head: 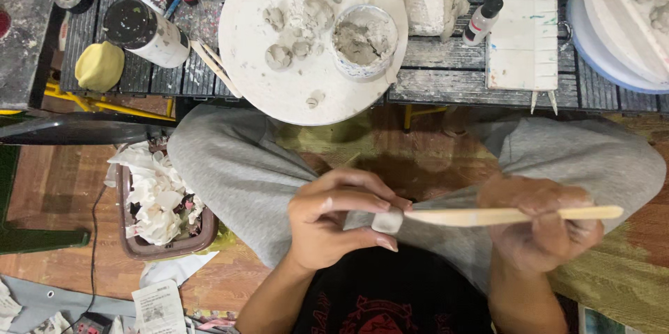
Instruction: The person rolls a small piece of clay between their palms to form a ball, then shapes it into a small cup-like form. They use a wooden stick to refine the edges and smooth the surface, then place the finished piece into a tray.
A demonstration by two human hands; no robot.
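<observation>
Small white clay lump (387, 221) pinched in left hand (334, 219) fingers over the lap, long flat wooden stick (512, 216) clenched in right hand (540, 226) at 3 o'clock, tip touching it; shaping seemingly unfinished, several grey clay pieces (300, 24) already on round white board (279, 93) at 12 o'clock.

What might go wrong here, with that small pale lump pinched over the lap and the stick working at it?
The left hand grips the small clay piece only by the fingertips, so a firm push from the wooden stick in the right hand may dent it or knock it loose. It sits above the grey trousers, not the round white board, so it would likely drop onto the lap or floor.
</observation>
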